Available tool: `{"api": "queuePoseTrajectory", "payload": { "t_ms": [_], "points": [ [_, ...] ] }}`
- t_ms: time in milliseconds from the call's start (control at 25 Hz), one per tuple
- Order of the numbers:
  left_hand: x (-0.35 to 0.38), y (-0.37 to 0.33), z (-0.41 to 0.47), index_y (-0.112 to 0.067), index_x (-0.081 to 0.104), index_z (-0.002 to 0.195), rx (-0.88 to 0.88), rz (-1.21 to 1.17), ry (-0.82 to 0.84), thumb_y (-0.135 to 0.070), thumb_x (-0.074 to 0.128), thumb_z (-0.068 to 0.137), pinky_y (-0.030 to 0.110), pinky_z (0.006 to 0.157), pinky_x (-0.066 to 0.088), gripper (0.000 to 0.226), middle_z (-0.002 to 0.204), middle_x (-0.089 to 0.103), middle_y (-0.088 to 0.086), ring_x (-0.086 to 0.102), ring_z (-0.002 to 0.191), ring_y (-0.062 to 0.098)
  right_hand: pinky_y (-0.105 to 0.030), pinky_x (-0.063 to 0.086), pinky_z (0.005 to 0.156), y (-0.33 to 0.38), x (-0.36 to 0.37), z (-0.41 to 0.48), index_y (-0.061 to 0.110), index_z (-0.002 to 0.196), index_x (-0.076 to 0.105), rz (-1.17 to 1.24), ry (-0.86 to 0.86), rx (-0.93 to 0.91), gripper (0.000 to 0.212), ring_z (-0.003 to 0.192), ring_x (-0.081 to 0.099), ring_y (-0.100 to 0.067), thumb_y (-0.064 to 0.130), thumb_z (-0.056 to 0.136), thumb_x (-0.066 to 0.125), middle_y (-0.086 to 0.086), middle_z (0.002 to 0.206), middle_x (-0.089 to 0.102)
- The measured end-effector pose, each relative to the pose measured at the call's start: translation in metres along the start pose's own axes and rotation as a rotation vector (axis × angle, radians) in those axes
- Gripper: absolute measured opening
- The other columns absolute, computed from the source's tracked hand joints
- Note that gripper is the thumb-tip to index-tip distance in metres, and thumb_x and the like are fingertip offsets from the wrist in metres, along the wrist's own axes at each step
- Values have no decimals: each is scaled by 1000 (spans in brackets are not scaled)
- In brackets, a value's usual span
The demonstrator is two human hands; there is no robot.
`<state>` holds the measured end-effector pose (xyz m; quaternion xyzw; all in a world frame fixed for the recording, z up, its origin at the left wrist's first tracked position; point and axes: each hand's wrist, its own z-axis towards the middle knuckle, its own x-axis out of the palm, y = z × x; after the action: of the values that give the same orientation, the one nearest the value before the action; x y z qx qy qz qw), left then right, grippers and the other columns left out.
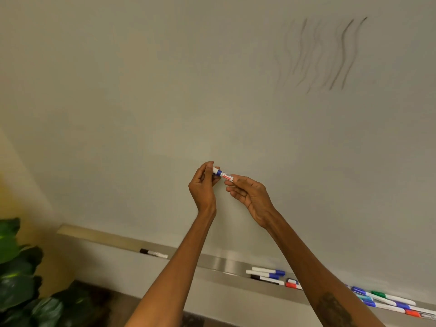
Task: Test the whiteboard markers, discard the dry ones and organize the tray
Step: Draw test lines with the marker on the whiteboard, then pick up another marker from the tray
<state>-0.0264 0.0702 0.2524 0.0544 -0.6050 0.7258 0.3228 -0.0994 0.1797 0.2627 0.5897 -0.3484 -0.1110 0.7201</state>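
Fingers (209, 168) of both hands are clamping a blue marker (223, 175): the left hand (203, 185) is pinching one end, the right hand (249, 193) the other. Faint strokes (330, 55) on the board (118, 90) are suggesting some testing is done. Loose markers (266, 274) are lying scattered along the tray (224, 261) well below the fingers, so sorting looks largely left. The blue marker is bridging the gap between both sets of fingertips, tilting down rightward.

Head-worn wide-angle view, facing the whiteboard (165, 90) close up, tray (224, 261) low in frame
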Motion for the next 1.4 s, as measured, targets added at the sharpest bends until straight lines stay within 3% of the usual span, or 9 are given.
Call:
{"api": "queuePoseTrajectory", "payload": {
  "t_ms": [200,480,600,760,840,960,1080,1240,1400],
  "points": [
    [-101,31,1,-9,73,108,-70,149,-99,-21,60,99,34,78,60,19,91,76,9,70,80,20,-36,56,94,-77,30,9,-1,118,66,-99,123,253,30,103,70,-33,13,92,67,-20,109,72],
    [-247,62,-6,-12,76,109,-244,369,-304,-28,57,100,33,91,57,26,105,76,-4,70,100,13,-32,58,87,-193,70,5,-6,113,68,-172,247,503,27,100,70,-35,5,89,67,-24,106,72],
    [-313,71,-16,-21,76,99,-407,532,-286,-26,58,99,35,89,57,19,102,75,-5,70,99,19,-34,58,88,-250,82,-2,-5,111,69,-314,316,625,28,97,72,-34,5,86,72,-22,106,72],
    [-386,77,-43,-6,76,105,-641,744,-198,-18,62,96,26,81,54,20,111,74,7,68,96,20,-30,61,78,-332,99,-23,-9,107,68,-565,382,775,24,80,74,-28,-1,85,71,-25,103,71],
    [-417,78,-55,-6,77,106,-692,884,-115,-15,64,94,25,92,52,19,112,74,4,67,98,14,-28,61,72,-370,108,-33,-7,99,70,-701,377,803,17,73,72,-23,-8,82,69,-25,100,69],
    [-458,75,-70,-10,77,105,-768,1038,-32,-21,62,96,28,92,51,21,111,75,5,68,102,17,-34,59,86,-416,129,-43,1,96,74,-975,430,786,19,83,71,-27,-6,79,69,-17,94,71],
    [-493,75,-80,-10,77,104,-827,1055,-40,-22,62,96,30,90,52,21,107,75,7,68,95,14,-32,56,87,-443,158,-53,6,102,75,-1208,583,751,23,93,69,-25,3,83,63,-12,98,73],
    [-525,73,-87,-9,76,104,-842,1049,-86,-20,61,97,29,86,51,20,103,75,5,67,92,15,-27,50,91,-464,197,-58,11,116,71,-1212,620,655,33,108,66,-22,16,84,73,-10,117,70],
    [-531,78,-80,-8,76,104,-861,1008,-135,-18,62,97,27,85,50,19,93,71,0,64,87,12,-32,49,99,-464,201,-49,12,124,65,-1161,591,668,39,115,62,-24,21,87,72,-10,128,64]
  ]
}}
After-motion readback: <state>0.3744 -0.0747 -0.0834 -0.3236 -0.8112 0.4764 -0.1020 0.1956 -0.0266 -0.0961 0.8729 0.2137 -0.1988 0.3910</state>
